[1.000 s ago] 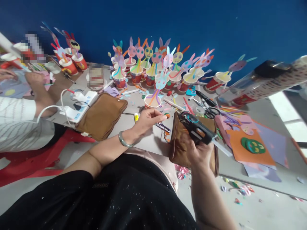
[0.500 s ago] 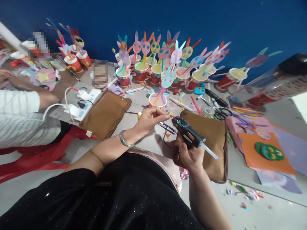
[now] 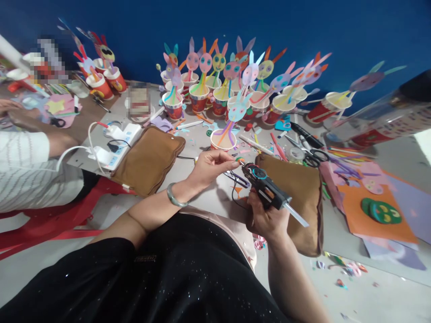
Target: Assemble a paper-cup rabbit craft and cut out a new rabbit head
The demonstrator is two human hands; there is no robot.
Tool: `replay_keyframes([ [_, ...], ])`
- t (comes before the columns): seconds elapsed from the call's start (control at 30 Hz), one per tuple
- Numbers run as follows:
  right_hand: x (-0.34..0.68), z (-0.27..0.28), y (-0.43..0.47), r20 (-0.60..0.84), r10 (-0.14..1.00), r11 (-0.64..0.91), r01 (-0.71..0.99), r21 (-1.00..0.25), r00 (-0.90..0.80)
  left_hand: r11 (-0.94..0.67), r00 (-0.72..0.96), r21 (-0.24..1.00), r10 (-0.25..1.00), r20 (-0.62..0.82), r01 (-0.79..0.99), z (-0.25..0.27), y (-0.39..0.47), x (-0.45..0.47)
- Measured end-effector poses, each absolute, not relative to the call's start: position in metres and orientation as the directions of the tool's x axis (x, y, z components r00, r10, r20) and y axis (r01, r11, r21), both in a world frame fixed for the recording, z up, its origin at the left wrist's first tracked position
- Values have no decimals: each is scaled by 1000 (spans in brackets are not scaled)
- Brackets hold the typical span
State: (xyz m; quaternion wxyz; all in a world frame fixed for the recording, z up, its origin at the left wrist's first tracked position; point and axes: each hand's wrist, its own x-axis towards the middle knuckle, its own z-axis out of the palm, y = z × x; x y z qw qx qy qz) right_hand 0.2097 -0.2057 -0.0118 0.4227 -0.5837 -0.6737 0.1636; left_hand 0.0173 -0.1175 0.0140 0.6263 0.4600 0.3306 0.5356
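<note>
My right hand (image 3: 269,217) is wrapped round the handle of a black hot glue gun (image 3: 266,186). A translucent glue stick (image 3: 296,215) pokes out of its rear, and its nozzle points up and left. At the nozzle, my left hand (image 3: 213,168) is closed in a pinch; whatever lies between the fingertips is too small to make out. Just beyond the fingers stands a paper cup (image 3: 223,140) with a light-blue paper rabbit head (image 3: 236,111) on purple and orange strips. Below the nozzle, a dark slim tool (image 3: 238,179) lies on the table, partly hidden.
Brown cushions (image 3: 148,159) (image 3: 292,197) lie on both sides. Several rabbit cups (image 3: 199,96) line the blue wall. A power strip (image 3: 123,143) is at left, near another person's arm (image 3: 57,146). Scissors (image 3: 316,158), a clear bottle (image 3: 380,121) and orange paper (image 3: 353,211) are at right.
The view has shifted slightly. My left hand keeps its pinch beside the nozzle, and my right hand still grips the glue gun in nearly the same pose.
</note>
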Motion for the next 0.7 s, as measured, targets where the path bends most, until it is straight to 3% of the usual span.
replay_keyframes([
  [0.7,211,-5,-202,487,872,365,733,-575,-52,12,190,939,980,57,-343,11,-117,16],
])
